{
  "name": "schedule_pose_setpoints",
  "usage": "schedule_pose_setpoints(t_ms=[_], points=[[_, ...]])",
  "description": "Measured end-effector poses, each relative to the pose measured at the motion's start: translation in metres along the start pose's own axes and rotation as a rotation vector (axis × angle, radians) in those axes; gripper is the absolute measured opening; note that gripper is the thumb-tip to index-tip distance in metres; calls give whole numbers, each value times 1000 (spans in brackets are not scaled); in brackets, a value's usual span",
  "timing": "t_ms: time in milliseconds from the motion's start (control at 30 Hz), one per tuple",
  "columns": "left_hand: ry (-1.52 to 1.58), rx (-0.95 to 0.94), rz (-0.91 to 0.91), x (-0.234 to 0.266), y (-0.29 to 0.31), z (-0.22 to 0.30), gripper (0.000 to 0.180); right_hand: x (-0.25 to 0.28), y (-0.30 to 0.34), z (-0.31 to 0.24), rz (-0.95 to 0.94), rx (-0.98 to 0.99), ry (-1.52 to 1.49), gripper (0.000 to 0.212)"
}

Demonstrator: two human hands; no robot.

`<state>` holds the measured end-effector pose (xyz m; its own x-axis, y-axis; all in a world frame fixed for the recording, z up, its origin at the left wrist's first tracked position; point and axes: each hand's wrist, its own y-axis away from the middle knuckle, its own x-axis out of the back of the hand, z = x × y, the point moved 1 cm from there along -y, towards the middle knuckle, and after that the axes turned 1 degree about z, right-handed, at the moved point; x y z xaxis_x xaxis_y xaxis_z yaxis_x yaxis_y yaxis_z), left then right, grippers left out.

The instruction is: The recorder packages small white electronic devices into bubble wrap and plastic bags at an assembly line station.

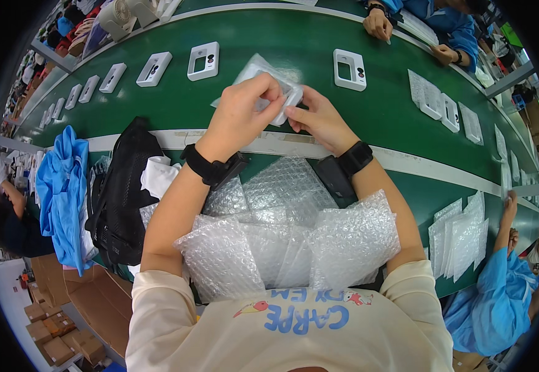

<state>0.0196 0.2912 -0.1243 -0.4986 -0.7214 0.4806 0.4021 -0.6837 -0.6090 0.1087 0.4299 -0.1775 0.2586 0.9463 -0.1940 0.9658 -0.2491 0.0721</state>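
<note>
Over the green conveyor belt, my left hand (244, 106) is closed in a pinch at a clear bubble-wrap bag (256, 66). My right hand (322, 121) closes its thumb and fingers on the near right edge of a white plastic housing (291, 99). The housing is at the bag, partly covered by my left hand; how far it sits inside cannot be made out. Both wrists wear black bands. More bubble-wrap bags (353, 239) lie in a loose pile between my forearms, against my chest.
White housings with a rectangular opening stand along the belt, one (203, 61) to the left and another (350, 69) to the right. Bagged housings (425, 94) lie farther right. A black backpack (127, 192) and blue garment (63, 192) hang left. Co-workers in blue (495, 304) sit right and across.
</note>
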Motion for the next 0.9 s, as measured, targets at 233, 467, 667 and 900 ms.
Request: schedule_pose_setpoints(t_ms=[233,467,667,900], points=[[-18,-9,-114,-1,0,0,19,-1,1,-3,-106,-77,-95,31],[-16,-43,-23,-4,1,-5,21,-2,-1,-6,-39,-83,-112,37],[-18,-44,-19,-6,3,-3,24,0,0,-6,-25,-75,-168,38],[-41,-124,-86,-4,2,0,26,-4,3,-11,-65,-6,-96,37]])
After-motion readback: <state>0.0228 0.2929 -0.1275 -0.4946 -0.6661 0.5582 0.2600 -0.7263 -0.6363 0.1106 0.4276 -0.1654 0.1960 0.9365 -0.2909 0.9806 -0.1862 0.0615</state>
